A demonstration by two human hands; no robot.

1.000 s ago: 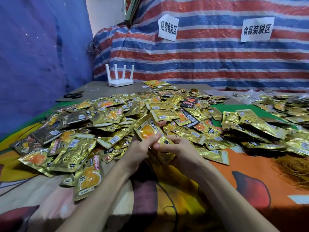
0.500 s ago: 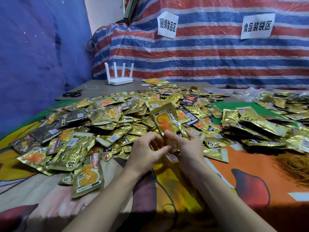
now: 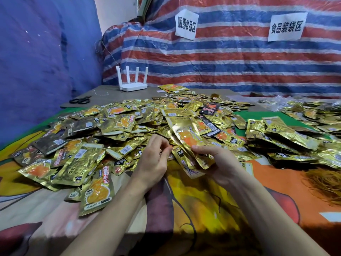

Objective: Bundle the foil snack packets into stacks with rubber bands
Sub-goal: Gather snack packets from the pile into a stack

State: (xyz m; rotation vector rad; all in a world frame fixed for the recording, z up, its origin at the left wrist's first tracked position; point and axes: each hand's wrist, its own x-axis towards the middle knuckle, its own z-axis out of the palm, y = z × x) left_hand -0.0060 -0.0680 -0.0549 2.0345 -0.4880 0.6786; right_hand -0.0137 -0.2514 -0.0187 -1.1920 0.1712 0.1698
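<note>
Right hand: the right hand [image 3: 219,163] grips a small stack of gold foil packets [image 3: 186,135] from below, thumb lying across the front packet, the stack tilted up and away from the person.
Left hand: the left hand [image 3: 155,156] sits just beside the stack's left edge, fingers curled and thumb meeting the fingertips; whether it pinches anything cannot be told.
Loose packets: a wide heap of packets [image 3: 120,126] covers the counter [image 3: 203,209] behind and to the left of both hands.
Right side: further packets in layered piles [image 3: 286,133] lie well apart from the hands, and a tangle of rubber bands [image 3: 324,183] rests near them at the frame's edge.
Counter cover: a bright printed cloth.
Far end: a white router [image 3: 132,85] and black scissors [image 3: 80,100].
Backdrop: a striped tarp [image 3: 221,61] with two paper signs [image 3: 186,24].
</note>
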